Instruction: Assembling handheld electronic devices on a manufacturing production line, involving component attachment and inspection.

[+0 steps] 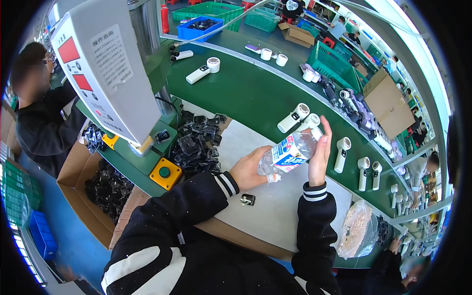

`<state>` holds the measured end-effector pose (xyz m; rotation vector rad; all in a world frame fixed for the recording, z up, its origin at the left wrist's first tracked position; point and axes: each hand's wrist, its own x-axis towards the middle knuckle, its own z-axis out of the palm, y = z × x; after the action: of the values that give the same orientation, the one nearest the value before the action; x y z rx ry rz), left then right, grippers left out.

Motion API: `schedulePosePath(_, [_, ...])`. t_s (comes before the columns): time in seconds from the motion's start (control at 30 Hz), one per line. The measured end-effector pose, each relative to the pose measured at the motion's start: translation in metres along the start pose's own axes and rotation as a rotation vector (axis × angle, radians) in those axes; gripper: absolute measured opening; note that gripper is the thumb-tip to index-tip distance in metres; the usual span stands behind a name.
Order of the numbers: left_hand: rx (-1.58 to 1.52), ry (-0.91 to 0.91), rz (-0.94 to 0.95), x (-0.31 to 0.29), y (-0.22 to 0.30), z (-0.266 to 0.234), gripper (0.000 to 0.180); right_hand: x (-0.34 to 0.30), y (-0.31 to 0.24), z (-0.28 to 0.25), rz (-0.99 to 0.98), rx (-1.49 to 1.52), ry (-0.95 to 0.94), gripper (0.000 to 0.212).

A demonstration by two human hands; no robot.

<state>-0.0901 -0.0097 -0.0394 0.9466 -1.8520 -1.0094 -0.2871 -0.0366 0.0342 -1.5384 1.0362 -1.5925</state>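
Observation:
A clear plastic bottle [291, 153] with a blue, white and red label lies tilted between my hands, above a pale sheet [246, 147] on the bench. My left hand [250, 169] is closed around its lower left end, with something whitish at a fingertip. At the bottle's other end, my right hand [320, 156] has its fingers stretched upward, and the palm side appears to touch the bottle. On the sheet below the left hand sits a small dark, shiny part [247, 199]. A heap of black plastic parts [194, 142] lies left of the bottle.
A grey machine head [105, 69] and a yellow box with a green button [165, 172] stand at left. Below them, a cardboard box [88, 201] contains black parts. White handheld fans [342, 152] stand along the green belt. A clear bag [358, 231] lies at right. Other people work nearby.

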Motion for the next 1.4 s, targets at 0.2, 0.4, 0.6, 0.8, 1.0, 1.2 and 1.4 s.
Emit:
schedulePosePath(0.2, [0.004,0.002,-0.002,-0.003,0.0,0.005,0.076,-0.003,-0.004,-0.005,-0.055,-0.143,0.018,0.048])
schedulePosePath(0.4, [0.073,0.037,0.192,0.008,-0.012,-0.014,0.078,-0.001,-0.019,-0.01,-0.124,-0.201,-0.055,0.044])
schedulePosePath(0.6, [0.578,0.069,0.05,-0.036,0.075,-0.118,0.077,-0.023,-0.052,0.024,-0.152,-0.281,-0.08,0.03])
schedulePosePath(0.8, [0.369,0.02,-0.16,-0.127,0.061,-0.176,0.077,-0.026,-0.058,0.099,-0.171,-0.11,-0.514,0.024])
schedulePosePath(1.0, [0.395,0.115,-0.179,-0.156,0.071,-0.169,0.076,-0.026,-0.084,0.127,-0.19,-0.169,-0.605,0.01])
schedulePosePath(1.2, [0.311,0.023,-0.166,-0.136,0.085,-0.151,0.081,-0.023,-0.097,0.107,-0.076,-0.196,-0.484,0.011])
schedulePosePath(1.4, [0.131,-0.018,0.098,-0.121,0.074,-0.123,0.082,-0.035,-0.122,0.087,-0.371,-0.184,-0.35,0.01])
